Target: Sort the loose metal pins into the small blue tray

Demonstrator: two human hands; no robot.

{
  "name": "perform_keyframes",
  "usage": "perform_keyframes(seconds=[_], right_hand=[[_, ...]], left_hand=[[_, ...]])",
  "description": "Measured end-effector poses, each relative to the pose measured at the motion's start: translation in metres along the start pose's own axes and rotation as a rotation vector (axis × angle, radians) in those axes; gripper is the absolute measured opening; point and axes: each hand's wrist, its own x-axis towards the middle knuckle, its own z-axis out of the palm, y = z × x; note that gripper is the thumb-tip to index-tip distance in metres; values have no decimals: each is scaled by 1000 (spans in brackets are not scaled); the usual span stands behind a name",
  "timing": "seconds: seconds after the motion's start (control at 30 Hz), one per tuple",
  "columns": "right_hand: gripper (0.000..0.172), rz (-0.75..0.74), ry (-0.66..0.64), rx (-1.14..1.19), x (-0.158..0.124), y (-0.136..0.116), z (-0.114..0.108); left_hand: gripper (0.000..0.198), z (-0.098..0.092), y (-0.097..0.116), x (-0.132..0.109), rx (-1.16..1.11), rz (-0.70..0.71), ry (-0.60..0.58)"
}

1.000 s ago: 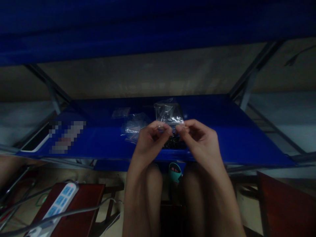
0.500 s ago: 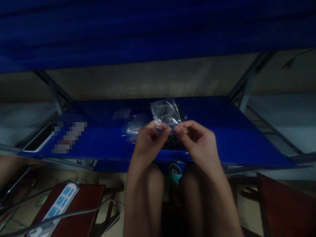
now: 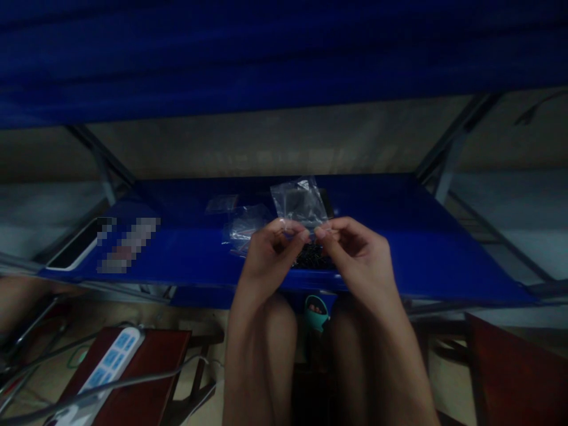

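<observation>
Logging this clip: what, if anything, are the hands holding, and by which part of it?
A clear plastic bag, pinched along its near edge by the left hand and the right hand.

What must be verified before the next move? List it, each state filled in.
1. Left hand gripping the clear bag: ok, pinched at its near edge.
2. Right hand gripping the same bag: ok, pinched at the near edge too.
3. Bag's mouth open: cannot tell.
4. Dark pieces fully in view: not ok, partly hidden by the hands.
5. Loose bags on the blue table: ok, beside the left hand.
6. Power strip off that table: ok.
</observation>
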Motion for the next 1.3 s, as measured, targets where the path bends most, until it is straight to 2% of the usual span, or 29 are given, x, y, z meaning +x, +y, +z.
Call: perform_keyframes(seconds=[0.67,1.1,1.3], right_hand=[[20,11,62,8,0,13,6],[20,-23,79,-34,0,15,2],[21,4,143,-45,2,16,-5]], left_hand=[[15,1,-18,2,-13,-26,2],[16,-8,-23,3,-12,-16,15],[12,-17,-22,2,52,-43,20]])
